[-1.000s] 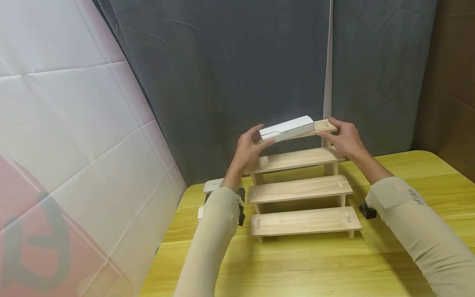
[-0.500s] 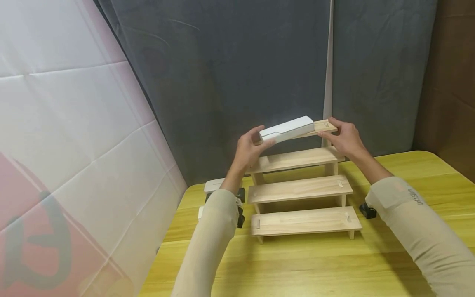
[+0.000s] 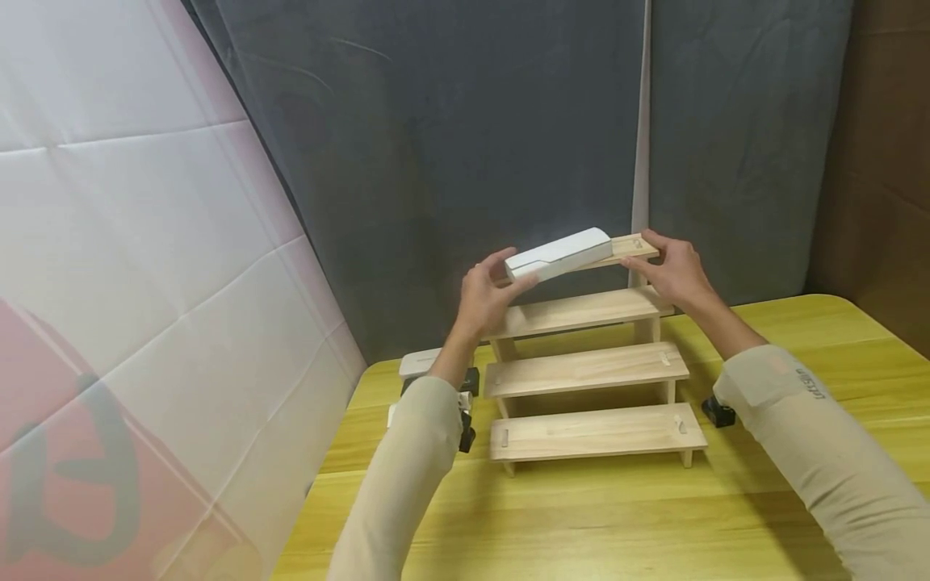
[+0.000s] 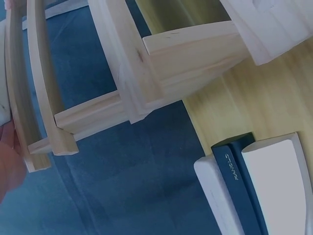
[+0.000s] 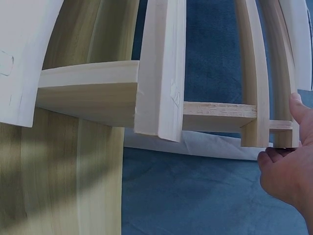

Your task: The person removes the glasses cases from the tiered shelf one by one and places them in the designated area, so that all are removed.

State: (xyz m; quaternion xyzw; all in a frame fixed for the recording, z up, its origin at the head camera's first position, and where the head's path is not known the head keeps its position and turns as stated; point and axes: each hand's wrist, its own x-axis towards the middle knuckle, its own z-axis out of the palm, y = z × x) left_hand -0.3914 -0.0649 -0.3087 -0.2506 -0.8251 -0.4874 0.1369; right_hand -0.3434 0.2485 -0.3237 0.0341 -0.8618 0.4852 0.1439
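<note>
A long white glasses case [image 3: 559, 252] with a curved flap line lies along the top step of a tiered wooden display stand [image 3: 599, 432]. My left hand [image 3: 485, 294] grips the case's left end, thumb in front and fingers behind. At the right end of that same step, my right hand [image 3: 676, 270] pinches the board between thumb and fingers. The right wrist view has the right hand [image 5: 288, 161] at the end of the top board, thumb on one face and fingers below. In the left wrist view only part of the left hand [image 4: 11, 159] shows.
On the table's left, partly behind my left forearm, stand several more cases, among them a dark one [image 4: 239, 181] with gold lettering and a white one [image 4: 279, 183]. A small black object [image 3: 719, 411] sits right of the stand. A grey curtain [image 3: 450, 161] hangs behind.
My left forearm has shifted slightly left, uncovering a little more of the things beside it. Both hands keep their holds; the case and stand look almost unchanged.
</note>
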